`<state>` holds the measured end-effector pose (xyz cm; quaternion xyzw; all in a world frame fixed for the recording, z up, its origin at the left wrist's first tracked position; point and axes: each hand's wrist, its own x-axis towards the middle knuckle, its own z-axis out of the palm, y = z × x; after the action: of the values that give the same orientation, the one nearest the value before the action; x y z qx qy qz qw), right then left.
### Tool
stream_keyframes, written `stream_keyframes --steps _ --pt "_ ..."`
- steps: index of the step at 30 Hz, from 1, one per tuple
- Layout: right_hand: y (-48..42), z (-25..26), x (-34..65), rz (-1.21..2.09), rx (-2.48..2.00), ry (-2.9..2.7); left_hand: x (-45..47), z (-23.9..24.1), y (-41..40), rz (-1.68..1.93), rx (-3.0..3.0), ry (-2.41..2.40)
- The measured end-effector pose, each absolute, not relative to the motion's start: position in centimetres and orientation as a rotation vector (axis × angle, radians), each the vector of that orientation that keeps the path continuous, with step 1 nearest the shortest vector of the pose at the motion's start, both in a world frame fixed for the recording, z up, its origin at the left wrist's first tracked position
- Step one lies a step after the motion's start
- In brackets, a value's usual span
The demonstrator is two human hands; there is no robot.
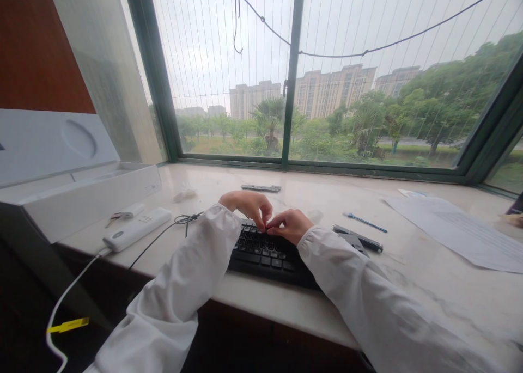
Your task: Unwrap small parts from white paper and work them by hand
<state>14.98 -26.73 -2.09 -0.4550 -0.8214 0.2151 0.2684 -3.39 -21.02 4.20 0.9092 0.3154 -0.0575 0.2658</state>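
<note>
A black keyboard (pixel 265 253) lies on the pale stone window ledge (pixel 429 275), partly over its front edge. My left hand (pixel 245 204) and my right hand (pixel 291 224) meet above the keyboard's far rows. Both have their fingers curled and pinched together at one spot, fingertips touching. Whatever they pinch is too small to make out. White sleeves cover both forearms.
A white power bank (pixel 137 228) with a white cable sits to the left, beside an open white box (pixel 81 190) and a black cord (pixel 180 220). A metal strip (pixel 260 188) lies behind the hands. To the right are a blue pen (pixel 365 222), a dark tool (pixel 357 237) and paper sheets (pixel 453 228).
</note>
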Motion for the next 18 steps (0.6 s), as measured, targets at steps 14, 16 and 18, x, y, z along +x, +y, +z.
stream_keyframes --steps 14,16,18 --pt "-26.73 -2.38 14.96 0.475 -1.268 -2.240 -3.28 4.13 -21.13 -0.120 2.480 0.844" --pt "-26.78 -2.30 14.97 0.483 -1.270 -2.240 -3.27 4.23 -21.26 -0.119 2.481 0.843" --pt "-26.81 -2.26 14.93 0.501 -1.270 -2.230 -3.24 4.28 -21.33 -0.125 2.481 0.845"
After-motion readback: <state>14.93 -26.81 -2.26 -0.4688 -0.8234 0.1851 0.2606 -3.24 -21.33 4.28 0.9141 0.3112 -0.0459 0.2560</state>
